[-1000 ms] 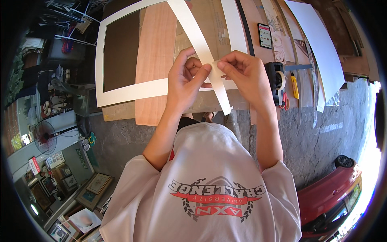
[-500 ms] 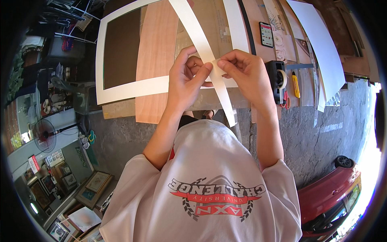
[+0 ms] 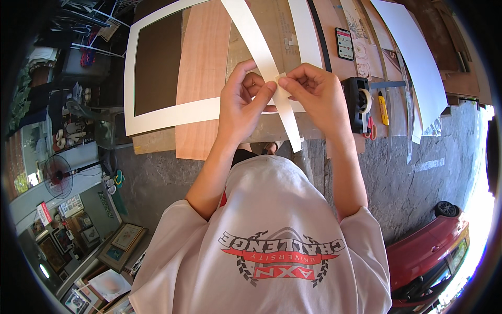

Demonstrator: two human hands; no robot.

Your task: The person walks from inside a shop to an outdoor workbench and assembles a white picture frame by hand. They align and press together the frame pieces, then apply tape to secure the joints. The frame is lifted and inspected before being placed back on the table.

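Across the middle runs a long, narrow white strip (image 3: 256,42), its near end beyond the table's front edge. My left hand (image 3: 241,102) is closed on it, thumb on top and fingers curled beneath. From the other side my right hand (image 3: 317,97) pinches a short pale piece of tape (image 3: 283,78) between thumb and fingertips at the strip's right edge. The two thumbs are almost touching. A small pale tab (image 3: 301,140) shows at the strip's near end. Under my hands lies a white rectangular frame (image 3: 172,115) with a wide opening.
A reddish wooden board (image 3: 201,57) lies under the frame. Right of my right hand are a black tape dispenser (image 3: 353,112), a yellow cutter (image 3: 383,109), red-handled scissors (image 3: 372,129) and a phone (image 3: 344,44). A large white sheet (image 3: 418,63) lies at the far right.
The strip's near end has shifted slightly up and away from me. My right fingertips have moved a little left over the strip; my left hand keeps its grip.
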